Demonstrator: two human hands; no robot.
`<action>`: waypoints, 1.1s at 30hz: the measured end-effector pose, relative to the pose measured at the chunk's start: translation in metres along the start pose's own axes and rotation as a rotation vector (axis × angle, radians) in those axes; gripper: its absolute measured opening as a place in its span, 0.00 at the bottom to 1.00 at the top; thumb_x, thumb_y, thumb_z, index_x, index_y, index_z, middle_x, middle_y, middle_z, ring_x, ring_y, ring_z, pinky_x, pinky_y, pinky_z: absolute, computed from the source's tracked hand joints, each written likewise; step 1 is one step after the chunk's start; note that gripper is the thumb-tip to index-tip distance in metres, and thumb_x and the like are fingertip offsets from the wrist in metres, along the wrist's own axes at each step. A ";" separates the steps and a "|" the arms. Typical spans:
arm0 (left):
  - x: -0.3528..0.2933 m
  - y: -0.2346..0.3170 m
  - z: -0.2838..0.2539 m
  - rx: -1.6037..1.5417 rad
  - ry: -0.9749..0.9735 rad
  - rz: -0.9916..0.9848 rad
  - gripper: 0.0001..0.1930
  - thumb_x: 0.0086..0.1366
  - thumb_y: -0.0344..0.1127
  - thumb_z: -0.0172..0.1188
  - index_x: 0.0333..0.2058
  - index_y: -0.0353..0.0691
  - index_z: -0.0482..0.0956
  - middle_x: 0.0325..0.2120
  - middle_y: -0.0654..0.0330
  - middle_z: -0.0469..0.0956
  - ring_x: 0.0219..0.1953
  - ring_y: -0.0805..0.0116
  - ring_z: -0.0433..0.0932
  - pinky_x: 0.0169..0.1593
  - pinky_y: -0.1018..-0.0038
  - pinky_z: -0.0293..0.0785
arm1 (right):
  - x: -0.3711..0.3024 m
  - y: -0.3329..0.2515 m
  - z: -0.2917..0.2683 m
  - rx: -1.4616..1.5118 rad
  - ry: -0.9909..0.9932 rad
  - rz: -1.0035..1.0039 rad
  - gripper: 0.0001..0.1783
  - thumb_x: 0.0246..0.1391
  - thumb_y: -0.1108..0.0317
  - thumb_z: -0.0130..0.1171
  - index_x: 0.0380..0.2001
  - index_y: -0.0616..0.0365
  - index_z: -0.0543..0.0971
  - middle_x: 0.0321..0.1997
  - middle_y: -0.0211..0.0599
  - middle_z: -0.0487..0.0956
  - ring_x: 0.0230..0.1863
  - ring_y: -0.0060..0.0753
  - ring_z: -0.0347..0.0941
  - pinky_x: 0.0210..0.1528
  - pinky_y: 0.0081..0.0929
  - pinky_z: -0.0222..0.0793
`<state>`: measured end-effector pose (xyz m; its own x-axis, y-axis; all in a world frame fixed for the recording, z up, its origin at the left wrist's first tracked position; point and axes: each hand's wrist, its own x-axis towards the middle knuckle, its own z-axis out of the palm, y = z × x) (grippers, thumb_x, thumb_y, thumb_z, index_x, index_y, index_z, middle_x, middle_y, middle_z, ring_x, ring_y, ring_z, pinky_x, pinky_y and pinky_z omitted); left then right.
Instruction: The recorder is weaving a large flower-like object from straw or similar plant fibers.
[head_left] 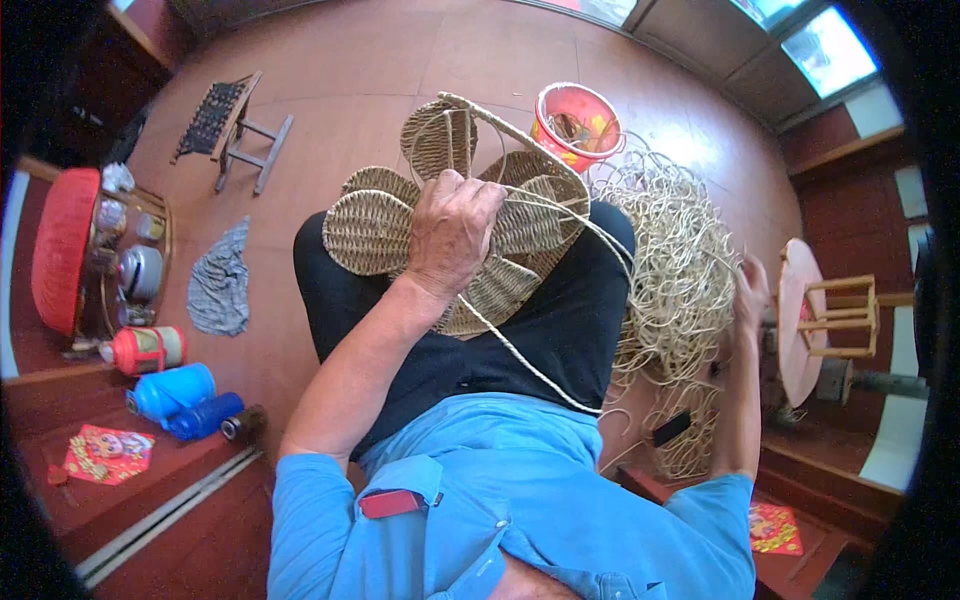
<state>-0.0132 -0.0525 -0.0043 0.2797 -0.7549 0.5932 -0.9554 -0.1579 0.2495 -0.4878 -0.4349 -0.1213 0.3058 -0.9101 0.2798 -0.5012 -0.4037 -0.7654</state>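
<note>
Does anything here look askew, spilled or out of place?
A grey cloth lies crumpled on the floor, beside a small stool lying tipped over. Loose cane strands sprawl in a tangled heap by the right hand. The woven piece under the left hand looks intact.

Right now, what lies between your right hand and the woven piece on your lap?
In the head view, a heap of loose cane strands fills the stretch between the right hand and the woven piece.

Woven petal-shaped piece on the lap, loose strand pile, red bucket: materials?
Tan woven petal-shaped piece under the left hand: looks like matte plant fibre, maybe rattan or straw, given its ribbed basket weave. Pale tangled strand pile by the right hand: seemingly the same fibre, unwoven. Red round bucket: probably plastic, smooth and glossy.
</note>
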 end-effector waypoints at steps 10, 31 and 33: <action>0.004 0.008 0.005 -0.069 0.027 -0.098 0.06 0.66 0.31 0.69 0.40 0.44 0.82 0.31 0.59 0.83 0.38 0.55 0.80 0.46 0.58 0.76 | -0.069 -0.361 0.234 -0.303 -0.292 -0.895 0.11 0.55 0.65 0.61 0.41 0.51 0.83 0.44 0.37 0.78 0.54 0.44 0.76 0.59 0.43 0.71; -0.002 0.004 0.002 0.056 0.072 -0.023 0.09 0.64 0.33 0.71 0.36 0.46 0.77 0.27 0.64 0.79 0.36 0.60 0.78 0.46 0.60 0.73 | 0.064 0.036 -0.273 -1.218 0.305 0.222 0.23 0.73 0.50 0.47 0.50 0.53 0.84 0.55 0.48 0.85 0.55 0.56 0.83 0.52 0.50 0.80; 0.000 0.007 0.004 0.027 0.090 -0.023 0.10 0.64 0.32 0.71 0.36 0.46 0.77 0.26 0.64 0.79 0.36 0.60 0.78 0.46 0.60 0.73 | 0.060 0.037 -0.275 -1.025 0.318 0.421 0.28 0.73 0.47 0.44 0.53 0.55 0.85 0.57 0.57 0.84 0.59 0.67 0.79 0.62 0.60 0.71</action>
<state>-0.0201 -0.0562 -0.0062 0.3074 -0.6906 0.6546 -0.9506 -0.1919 0.2439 -0.7105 -0.5305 0.0272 -0.1867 -0.9146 0.3588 -0.9821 0.1836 -0.0430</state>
